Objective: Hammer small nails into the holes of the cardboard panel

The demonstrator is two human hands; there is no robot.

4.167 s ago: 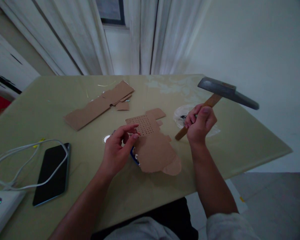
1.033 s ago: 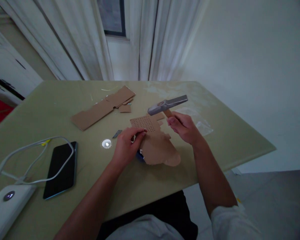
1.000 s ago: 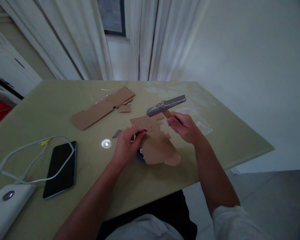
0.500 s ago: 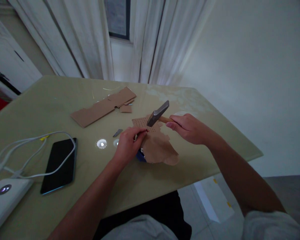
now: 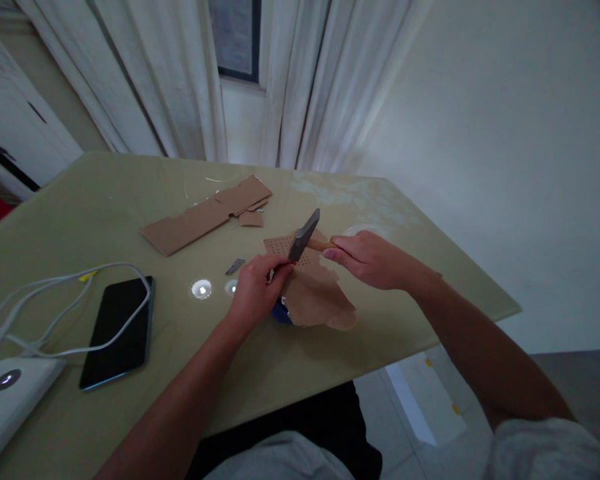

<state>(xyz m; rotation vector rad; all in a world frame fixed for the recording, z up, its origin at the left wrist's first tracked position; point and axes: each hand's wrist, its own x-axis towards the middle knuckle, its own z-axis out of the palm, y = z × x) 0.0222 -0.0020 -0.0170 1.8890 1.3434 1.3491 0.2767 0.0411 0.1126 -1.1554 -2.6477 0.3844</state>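
My right hand [image 5: 367,260] is wrapped around the wooden handle of a hammer [image 5: 305,235]. The hammer's dark metal head is tilted, its lower face right at the fingertips of my left hand [image 5: 260,283]. Thumb and forefinger of that left hand are pinched together; whatever they hold is too small and hidden to make out. Beneath both lies a torn piece of brown cardboard [image 5: 320,293] with rows of small punched holes in its far part. It rests on a blue object [image 5: 281,312], mostly covered. Several thin grey nail-like pieces [image 5: 235,266] lie left of my left hand.
On the table [image 5: 190,360], a long cardboard strip [image 5: 205,217] with smaller scraps lies farther back. A dark phone or tablet [image 5: 117,333] sits at left, under a white cable [image 5: 75,350] beside a white power strip-like box [image 5: 15,400]. The table's near edge runs before my lap.
The hammer head has come down and left onto the spot at my left fingertips, my right hand moving with it. My left hand and the cardboard have stayed put.
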